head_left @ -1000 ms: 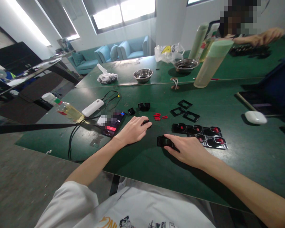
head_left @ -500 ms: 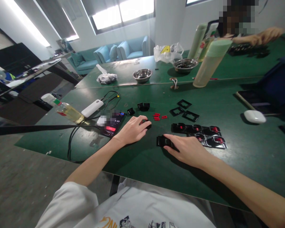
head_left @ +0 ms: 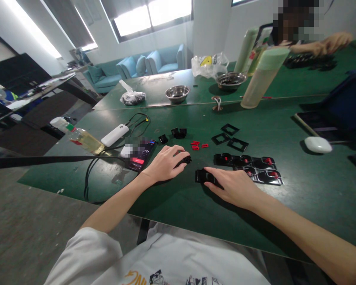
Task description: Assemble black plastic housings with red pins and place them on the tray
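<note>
My left hand (head_left: 168,162) has its fingers closed around a small black part (head_left: 186,159) at the middle of the green table (head_left: 166,198). To its right, my right hand (head_left: 235,186) grips a black piece (head_left: 201,176) lying on the tabletop. Small red pieces (head_left: 195,145) sit just beyond the hands, with black blocks (head_left: 179,133) to their left. Three thin black frames (head_left: 238,144) lie farther right. Beside my right hand are several black housings (head_left: 264,163) with red pieces in them, set in two rows.
At the left are a phone (head_left: 141,156), a white power bank (head_left: 115,135), cables and a bottle (head_left: 86,140). Metal bowls (head_left: 177,94) and a tall bottle (head_left: 264,81) stand farther back. A white case (head_left: 318,145) lies right. Another person's hands (head_left: 326,45) work across the table.
The black part at my left fingertips has shifted slightly and shows more past them. My right hand and its black piece have barely moved.
</note>
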Available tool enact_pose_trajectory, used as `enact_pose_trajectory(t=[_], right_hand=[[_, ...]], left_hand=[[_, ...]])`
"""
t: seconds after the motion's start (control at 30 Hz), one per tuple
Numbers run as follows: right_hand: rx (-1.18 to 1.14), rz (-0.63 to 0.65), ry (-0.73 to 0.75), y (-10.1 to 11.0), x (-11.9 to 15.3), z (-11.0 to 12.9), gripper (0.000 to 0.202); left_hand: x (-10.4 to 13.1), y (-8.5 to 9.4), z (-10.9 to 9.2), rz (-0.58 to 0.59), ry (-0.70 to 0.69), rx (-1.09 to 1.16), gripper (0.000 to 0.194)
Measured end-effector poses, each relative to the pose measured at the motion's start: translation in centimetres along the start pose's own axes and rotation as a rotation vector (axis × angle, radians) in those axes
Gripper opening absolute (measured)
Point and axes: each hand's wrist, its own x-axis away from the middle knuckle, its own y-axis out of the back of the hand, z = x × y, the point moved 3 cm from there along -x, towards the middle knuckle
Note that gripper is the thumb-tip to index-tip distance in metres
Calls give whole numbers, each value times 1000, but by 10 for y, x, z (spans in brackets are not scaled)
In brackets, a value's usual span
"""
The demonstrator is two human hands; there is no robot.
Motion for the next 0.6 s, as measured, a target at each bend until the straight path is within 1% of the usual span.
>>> enact_pose_trajectory(t=[0.6], right_hand=[[-37,5,-6,2,0,0,41]], left_hand=[[0,0,-4,37,-7,12,33]])
